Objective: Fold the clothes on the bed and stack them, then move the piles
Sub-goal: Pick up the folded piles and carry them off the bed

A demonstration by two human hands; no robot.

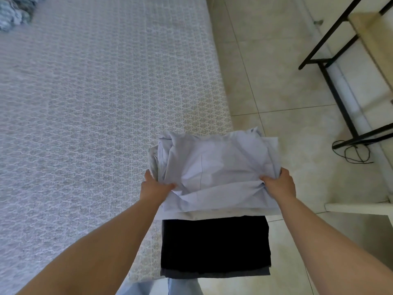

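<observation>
I hold a pile of folded clothes in the air, past the bed's right edge and above the floor. A pale lilac shirt (217,167) lies on top, and a black folded garment (214,245) sticks out below it towards me. My left hand (156,187) grips the pile's left side, thumb on top and fingers under. My right hand (279,185) grips the right side the same way. The bed (85,116) with its white patterned cover fills the left. A crumpled blue-grey garment (17,11) lies at its far left corner.
Beige floor tiles (276,86) run to the right of the bed. A black metal frame table (340,67) stands at the right, with a loose black cable (353,154) on the floor by its leg. A white ledge (359,207) sits at lower right.
</observation>
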